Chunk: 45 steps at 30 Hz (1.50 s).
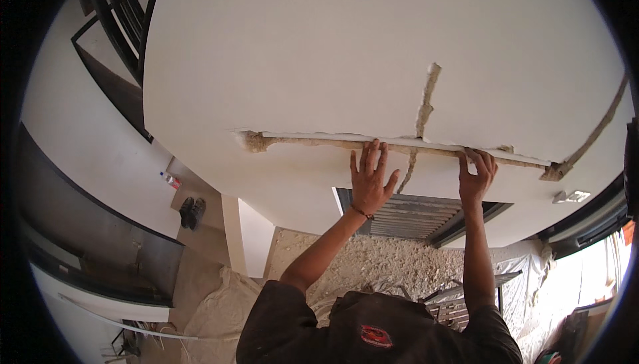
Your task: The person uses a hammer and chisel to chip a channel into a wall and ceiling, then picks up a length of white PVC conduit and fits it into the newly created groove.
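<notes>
A long white pipe (pixel 309 139) lies along a rough horizontal groove chiselled into the white wall (pixel 319 44). Against its middle rest the fingertips of my left hand (pixel 371 181), fingers stretched and spread, thumb apart. Farther right, my right hand (pixel 477 172) has bent fingers on the same pipe, with the thumb close beside them. How far these fingers reach around it is hidden. Bare brown rubble shows at the groove's left end (pixel 253 142) and right end (pixel 554 172). A narrow vertical channel (pixel 428 101) meets the groove from above between my hands.
Below the wall is a dark slatted opening (pixel 406 217). Broken plaster (pixel 366 257) covers the floor there. A metal stand (pixel 456 304) and plastic sheeting (pixel 529 291) are at lower right. Shoes (pixel 192 213) and a bottle (pixel 170 180) sit left; a white socket box (pixel 571 197) is right.
</notes>
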Each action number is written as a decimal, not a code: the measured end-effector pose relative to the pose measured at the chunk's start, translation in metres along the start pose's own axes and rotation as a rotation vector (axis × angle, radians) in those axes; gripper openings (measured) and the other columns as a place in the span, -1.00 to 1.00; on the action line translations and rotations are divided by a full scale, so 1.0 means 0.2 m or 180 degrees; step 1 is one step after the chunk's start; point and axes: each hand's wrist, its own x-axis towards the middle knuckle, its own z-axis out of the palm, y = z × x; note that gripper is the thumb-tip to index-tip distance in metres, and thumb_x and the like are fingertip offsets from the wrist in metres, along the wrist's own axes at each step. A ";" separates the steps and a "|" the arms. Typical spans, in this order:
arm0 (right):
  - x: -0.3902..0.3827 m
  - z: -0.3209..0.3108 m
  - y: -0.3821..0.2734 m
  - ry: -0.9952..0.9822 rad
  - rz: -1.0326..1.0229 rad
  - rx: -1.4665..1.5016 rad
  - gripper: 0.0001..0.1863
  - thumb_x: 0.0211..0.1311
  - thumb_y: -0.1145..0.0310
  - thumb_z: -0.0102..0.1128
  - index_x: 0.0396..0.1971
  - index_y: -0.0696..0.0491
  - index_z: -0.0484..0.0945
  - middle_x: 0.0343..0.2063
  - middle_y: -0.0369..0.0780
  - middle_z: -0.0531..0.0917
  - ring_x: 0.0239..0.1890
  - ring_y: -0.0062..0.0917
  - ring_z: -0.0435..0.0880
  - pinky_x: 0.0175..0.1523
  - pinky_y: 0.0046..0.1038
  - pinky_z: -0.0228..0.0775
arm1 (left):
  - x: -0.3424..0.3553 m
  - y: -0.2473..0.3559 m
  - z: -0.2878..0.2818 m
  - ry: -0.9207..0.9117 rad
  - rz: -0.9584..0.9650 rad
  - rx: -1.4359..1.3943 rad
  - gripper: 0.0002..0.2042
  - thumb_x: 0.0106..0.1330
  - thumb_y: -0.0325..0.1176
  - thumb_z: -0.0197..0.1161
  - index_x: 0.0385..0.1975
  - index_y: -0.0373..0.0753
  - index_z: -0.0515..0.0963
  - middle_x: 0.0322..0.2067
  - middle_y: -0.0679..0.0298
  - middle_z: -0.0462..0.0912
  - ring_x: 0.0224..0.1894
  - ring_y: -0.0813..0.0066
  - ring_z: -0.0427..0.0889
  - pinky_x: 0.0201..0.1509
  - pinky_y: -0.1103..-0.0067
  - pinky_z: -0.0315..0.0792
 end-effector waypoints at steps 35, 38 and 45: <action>0.10 -0.29 0.48 0.0114 0.1005 0.0205 -0.68 -0.23 0.29 0.47 -0.46 0.01 0.49 -0.46 -0.36 0.55 -0.24 -0.45 0.49 -0.04 -0.35 0.13 | 0.08 0.28 0.05 0.0131 0.0118 -0.0014 -0.44 0.23 -0.16 0.15 0.23 -0.20 0.25 0.29 -0.11 -0.08 0.33 -0.11 -0.07 0.31 0.03 -0.09; 0.08 -0.27 0.48 0.0330 0.1004 0.0334 -0.66 -0.20 0.29 0.45 -0.38 0.00 0.54 -0.43 -0.35 0.57 -0.22 -0.45 0.49 -0.01 -0.34 0.14 | 0.09 0.34 0.02 0.0137 0.0048 0.0034 -0.45 0.24 -0.19 0.15 0.22 -0.20 0.26 0.29 -0.10 -0.05 0.32 -0.09 -0.03 0.30 0.08 -0.05; 0.01 -0.24 0.50 0.0615 0.0788 0.0213 -0.75 -0.11 0.34 0.37 -0.34 0.00 0.61 -0.40 -0.31 0.59 -0.19 -0.41 0.49 0.00 -0.32 0.16 | 0.09 0.42 0.10 0.0405 0.0147 -0.0375 -0.52 0.25 -0.28 0.13 0.17 -0.25 0.32 0.17 -0.04 0.18 0.23 -0.01 0.16 0.26 0.17 0.07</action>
